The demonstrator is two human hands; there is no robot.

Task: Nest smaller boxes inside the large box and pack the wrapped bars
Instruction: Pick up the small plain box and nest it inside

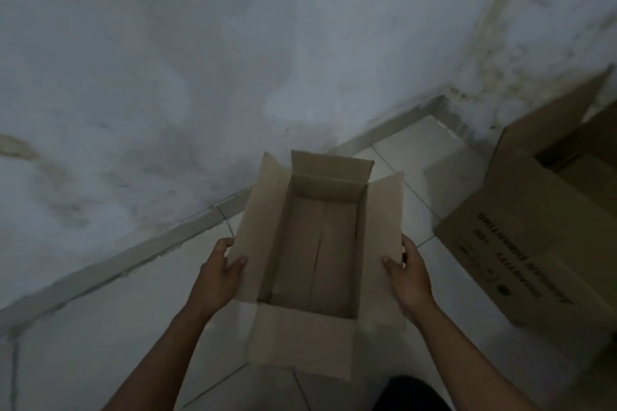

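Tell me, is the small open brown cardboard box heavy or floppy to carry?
Probably light: the small open brown cardboard box looks empty. Its loose flaps would likely bend, since the left hand and right hand grip those.

Dim, bluish, softly blurred view, perhaps edge-warped

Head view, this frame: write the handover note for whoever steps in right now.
Left hand: grips the left flap of the small open cardboard box, fingers curled over the flap edge.
Right hand: grips the right flap the same way.
The small box is held above the tiled floor, flaps open, empty inside.
The large printed box stands open on the floor to the right, near the wall corner.
Done: small box picked up.
Left: nest it in the large box, then pack the wrapped bars; no bars are in view.
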